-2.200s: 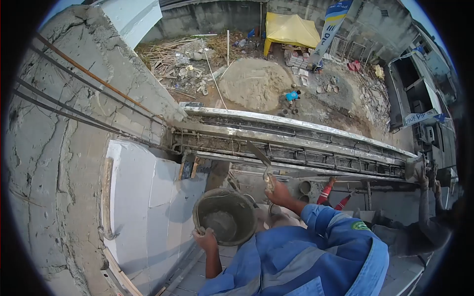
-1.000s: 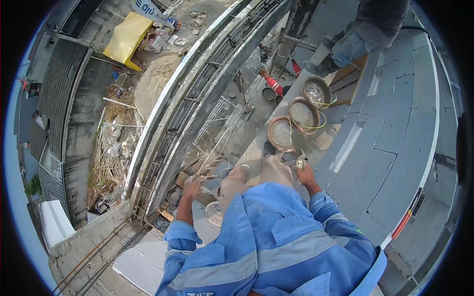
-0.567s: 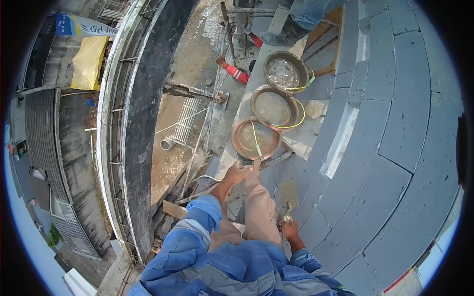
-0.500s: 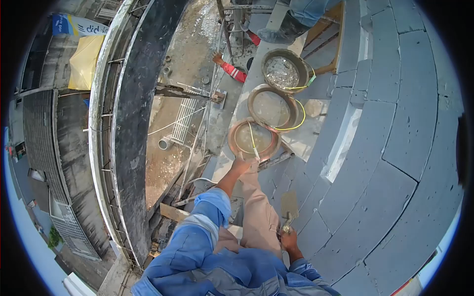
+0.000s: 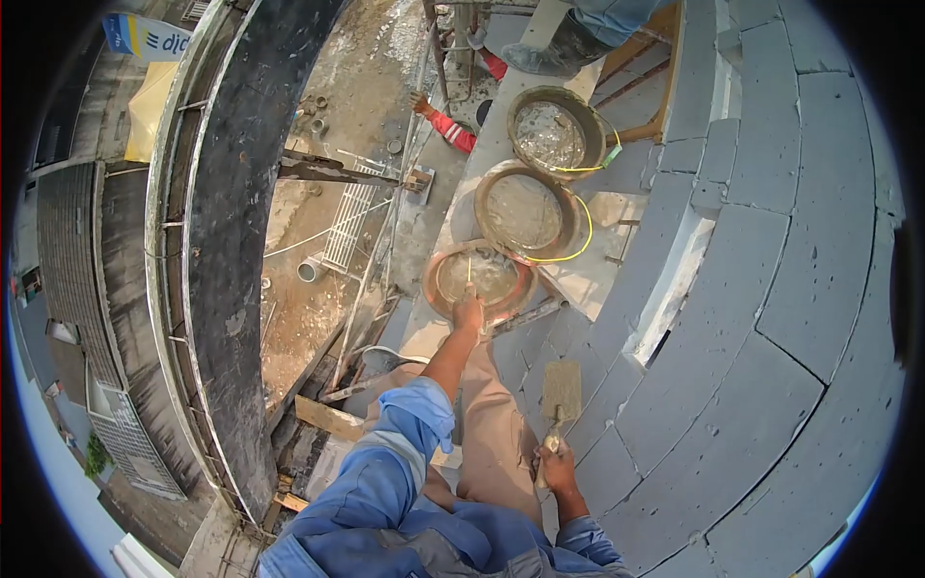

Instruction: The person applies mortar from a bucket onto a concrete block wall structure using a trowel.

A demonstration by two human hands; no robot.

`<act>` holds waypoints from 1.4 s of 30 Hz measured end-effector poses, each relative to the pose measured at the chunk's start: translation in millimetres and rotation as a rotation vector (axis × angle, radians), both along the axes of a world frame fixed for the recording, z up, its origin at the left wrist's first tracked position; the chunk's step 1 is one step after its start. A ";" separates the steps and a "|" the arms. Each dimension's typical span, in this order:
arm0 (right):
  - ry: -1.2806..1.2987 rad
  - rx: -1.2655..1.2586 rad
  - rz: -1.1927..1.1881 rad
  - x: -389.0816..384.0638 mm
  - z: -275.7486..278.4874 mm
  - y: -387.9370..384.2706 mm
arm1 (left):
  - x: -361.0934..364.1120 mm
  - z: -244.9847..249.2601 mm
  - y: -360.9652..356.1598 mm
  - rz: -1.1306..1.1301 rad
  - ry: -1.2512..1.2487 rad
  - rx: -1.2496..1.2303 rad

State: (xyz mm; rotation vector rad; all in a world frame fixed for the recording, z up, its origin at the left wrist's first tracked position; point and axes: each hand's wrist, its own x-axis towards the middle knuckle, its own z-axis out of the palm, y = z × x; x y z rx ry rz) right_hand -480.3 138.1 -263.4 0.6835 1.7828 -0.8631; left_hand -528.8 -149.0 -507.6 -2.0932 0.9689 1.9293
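My left hand (image 5: 469, 313) is closed at the near rim of the closest bucket (image 5: 433, 282), around the lower end of its rope handle (image 5: 469, 272). Wet grey mortar fills part of this brown-rimmed bucket. In my right hand (image 5: 558, 469), low beside my thigh, is a trowel (image 5: 562, 390) with a mortar-smeared rectangular blade pointing away from me. The blade hangs in front of the grey block wall. Beyond the closest bucket stand a second bucket (image 5: 484, 214) with a yellow handle and a third bucket (image 5: 514, 123), both holding mortar.
The grey block wall (image 5: 732, 289) runs along my right, with a narrow slot (image 5: 672, 286) in it. On the left is a drop past a dark curved beam (image 5: 241, 193) to the ground. Another person's red sleeve (image 5: 451, 132) and a boot (image 5: 549, 56) show ahead.
The closest bucket has shifted slightly left in view, and its handle stands at a different angle under my left hand. The trowel in my right hand shows higher, its blade turned more face-on.
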 end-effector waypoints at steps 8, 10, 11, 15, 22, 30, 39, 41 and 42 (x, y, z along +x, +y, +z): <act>0.010 0.010 0.003 -17.8 0.5 -3.8 | -2.5 -3.5 -18.6 -0.292 -0.092 -0.175; -0.012 0.010 -0.079 -15.6 -3.9 6.6 | -26.4 47.6 -33.6 -0.330 -0.062 -0.092; -0.016 0.026 -0.086 -12.4 -7.0 11.8 | -28.4 43.3 -30.2 -0.329 -0.061 -0.088; -0.039 0.086 -0.037 -9.1 -14.8 19.4 | -11.0 0.1 -12.3 -0.869 -0.025 -0.418; -0.071 0.049 -0.147 -9.0 -3.9 11.1 | -22.9 -0.1 -79.6 -1.370 -0.022 -0.397; -0.102 0.054 -0.219 1.2 -15.9 13.7 | 27.2 -7.9 -95.5 -1.647 0.025 -0.661; 0.234 0.001 0.279 9.0 -24.3 11.9 | 52.7 79.3 -66.2 -0.181 0.031 -0.186; 0.251 -0.083 0.320 -13.9 6.0 -39.1 | 39.6 141.8 -73.9 0.079 -0.029 -0.102; 0.273 -0.156 0.341 -22.6 18.3 -70.1 | 40.8 168.5 -79.2 0.206 -0.040 -0.051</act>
